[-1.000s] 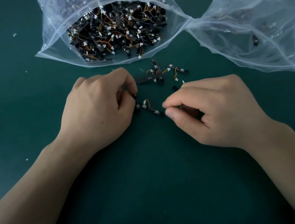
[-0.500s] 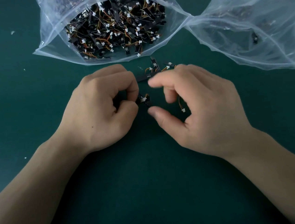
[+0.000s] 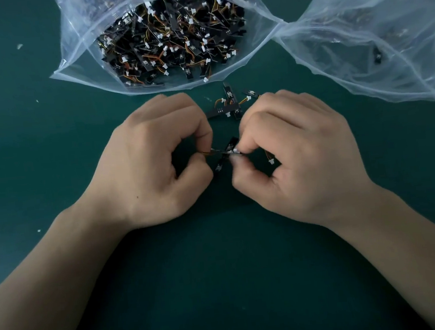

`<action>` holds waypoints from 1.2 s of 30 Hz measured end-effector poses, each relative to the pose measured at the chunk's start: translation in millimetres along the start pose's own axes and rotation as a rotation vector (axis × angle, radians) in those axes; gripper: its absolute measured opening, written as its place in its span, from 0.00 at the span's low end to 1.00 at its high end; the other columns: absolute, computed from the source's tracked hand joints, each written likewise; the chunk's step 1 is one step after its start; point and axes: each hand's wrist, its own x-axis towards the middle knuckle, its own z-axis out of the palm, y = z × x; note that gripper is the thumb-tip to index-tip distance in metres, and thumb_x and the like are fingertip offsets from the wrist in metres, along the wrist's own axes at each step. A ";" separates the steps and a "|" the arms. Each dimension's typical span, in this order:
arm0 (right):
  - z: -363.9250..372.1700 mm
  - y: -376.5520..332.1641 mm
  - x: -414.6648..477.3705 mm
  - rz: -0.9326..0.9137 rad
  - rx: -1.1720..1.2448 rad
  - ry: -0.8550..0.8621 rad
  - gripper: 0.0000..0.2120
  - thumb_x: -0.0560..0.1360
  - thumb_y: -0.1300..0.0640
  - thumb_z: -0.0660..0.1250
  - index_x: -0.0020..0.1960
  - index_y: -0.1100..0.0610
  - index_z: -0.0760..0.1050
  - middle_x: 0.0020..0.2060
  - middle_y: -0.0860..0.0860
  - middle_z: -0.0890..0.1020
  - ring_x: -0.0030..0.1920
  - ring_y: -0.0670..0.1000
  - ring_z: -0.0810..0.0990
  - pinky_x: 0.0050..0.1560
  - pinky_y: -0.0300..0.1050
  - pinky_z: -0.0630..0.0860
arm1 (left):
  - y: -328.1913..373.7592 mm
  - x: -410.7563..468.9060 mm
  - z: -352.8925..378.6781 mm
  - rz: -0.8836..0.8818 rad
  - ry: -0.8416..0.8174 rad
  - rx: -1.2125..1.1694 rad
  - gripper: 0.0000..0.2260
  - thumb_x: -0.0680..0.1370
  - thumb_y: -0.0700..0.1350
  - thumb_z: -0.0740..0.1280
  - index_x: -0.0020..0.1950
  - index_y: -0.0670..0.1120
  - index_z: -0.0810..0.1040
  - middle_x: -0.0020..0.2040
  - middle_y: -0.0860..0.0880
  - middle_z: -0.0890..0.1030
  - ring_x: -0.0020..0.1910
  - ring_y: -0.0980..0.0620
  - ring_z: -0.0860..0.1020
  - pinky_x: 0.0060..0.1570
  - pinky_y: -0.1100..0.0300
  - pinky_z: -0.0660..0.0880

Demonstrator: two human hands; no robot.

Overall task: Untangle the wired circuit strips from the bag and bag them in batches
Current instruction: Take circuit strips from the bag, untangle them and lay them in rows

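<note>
Pinching a small tangle of black circuit strips [image 3: 226, 152] with orange wires between thumb and forefinger, the left hand [image 3: 153, 160] and right hand [image 3: 297, 157] meet over the dark green mat [image 3: 220, 270]. More loose strips [image 3: 228, 106] lie at twelve o'clock. Beyond them sit a strip-filled clear plastic bag [image 3: 83, 58] at eleven and a nearly empty clear bag [image 3: 358, 47] at one.

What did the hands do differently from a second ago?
The right hand slid left toward the left hand and now pinches the tangled strips that the left hand grips, so both hold one clump. The full bag, the nearly empty bag and the loose strips stayed put.
</note>
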 end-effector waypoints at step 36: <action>-17.1 56.7 -7.2 0.151 0.021 -0.185 0.16 0.75 0.72 0.65 0.47 0.55 0.86 0.49 0.51 0.82 0.49 0.57 0.77 0.57 0.54 0.72 | -9.6 -0.9 4.1 -0.114 -0.012 0.205 0.10 0.76 0.59 0.70 0.44 0.54 0.78 0.44 0.57 0.78 0.46 0.49 0.73 0.55 0.49 0.69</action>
